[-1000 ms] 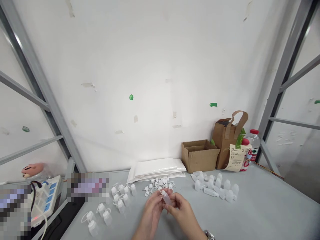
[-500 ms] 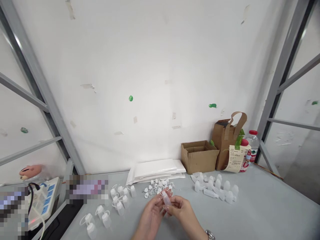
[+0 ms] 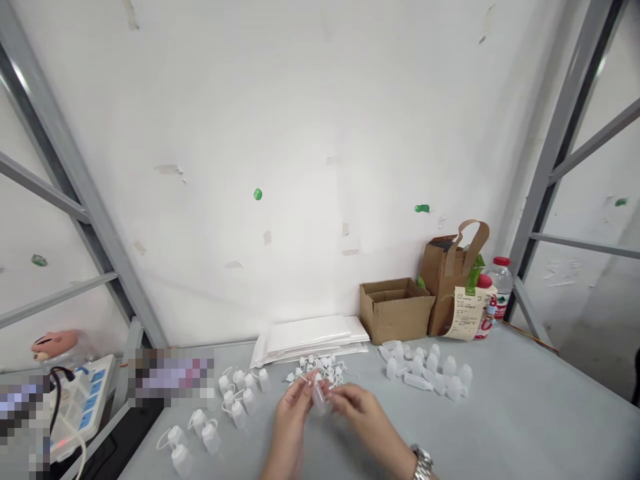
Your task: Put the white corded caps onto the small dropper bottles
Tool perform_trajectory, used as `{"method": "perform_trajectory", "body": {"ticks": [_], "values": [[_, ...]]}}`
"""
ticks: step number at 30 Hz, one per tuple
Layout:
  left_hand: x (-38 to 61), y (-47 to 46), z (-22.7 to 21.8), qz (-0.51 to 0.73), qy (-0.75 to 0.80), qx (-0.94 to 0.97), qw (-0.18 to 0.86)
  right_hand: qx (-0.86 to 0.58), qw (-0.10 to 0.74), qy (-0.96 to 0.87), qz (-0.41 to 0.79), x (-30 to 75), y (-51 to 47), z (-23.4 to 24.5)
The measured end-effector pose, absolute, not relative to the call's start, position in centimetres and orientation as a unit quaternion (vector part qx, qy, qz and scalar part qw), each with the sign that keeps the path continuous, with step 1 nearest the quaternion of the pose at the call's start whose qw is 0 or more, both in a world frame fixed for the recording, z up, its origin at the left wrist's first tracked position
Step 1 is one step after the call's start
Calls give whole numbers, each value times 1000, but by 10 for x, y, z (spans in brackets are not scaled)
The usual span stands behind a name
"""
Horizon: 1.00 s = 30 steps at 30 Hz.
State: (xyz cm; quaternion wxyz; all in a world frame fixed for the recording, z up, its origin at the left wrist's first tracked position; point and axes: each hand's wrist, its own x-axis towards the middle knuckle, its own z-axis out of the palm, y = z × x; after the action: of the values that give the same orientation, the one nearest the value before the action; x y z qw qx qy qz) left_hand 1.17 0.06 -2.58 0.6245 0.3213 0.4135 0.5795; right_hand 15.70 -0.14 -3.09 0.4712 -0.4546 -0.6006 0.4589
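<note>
Both my hands meet low in the middle of the view over a grey table [image 3: 525, 427]. My left hand [image 3: 290, 417] and my right hand [image 3: 357, 410] pinch a small translucent plastic bottle [image 3: 319, 397] between their fingertips. Just behind them lies a pile of small white caps [image 3: 320, 367]. To the left stand several capped small bottles [image 3: 235, 397] with loop tethers. To the right lies a cluster of uncapped small bottles [image 3: 430, 370]. A watch shows on my right wrist.
A stack of white bags [image 3: 313, 335] lies by the wall. A small open cardboard box [image 3: 395, 310], a brown paper bag [image 3: 450, 280] and a red-capped water bottle [image 3: 500, 283] stand at the back right. A power strip [image 3: 83, 403] sits far left. Grey shelf posts frame both sides.
My hands with the bottle have shifted slightly left and up; the fingers have turned around the bottle. The view has drifted a little.
</note>
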Motion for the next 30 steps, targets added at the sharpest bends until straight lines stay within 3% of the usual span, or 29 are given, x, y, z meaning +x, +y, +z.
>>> {"method": "perform_trajectory", "body": {"ticks": [3,7,16,20,30], "values": [[5,4,-26,606,448,302,584,-535,500,-603,315,181,12,-32],[0,5,-23,601,485,313,553,-586,447,-643,208,202,23,-37],[-2,13,-29,610,464,302,566,-448,338,-822,93,161,16,-53],[-2,12,-29,609,462,324,557,-464,312,-824,84,157,23,-58],[0,10,-29,627,439,365,529,-497,353,-776,162,161,22,-56]]}}
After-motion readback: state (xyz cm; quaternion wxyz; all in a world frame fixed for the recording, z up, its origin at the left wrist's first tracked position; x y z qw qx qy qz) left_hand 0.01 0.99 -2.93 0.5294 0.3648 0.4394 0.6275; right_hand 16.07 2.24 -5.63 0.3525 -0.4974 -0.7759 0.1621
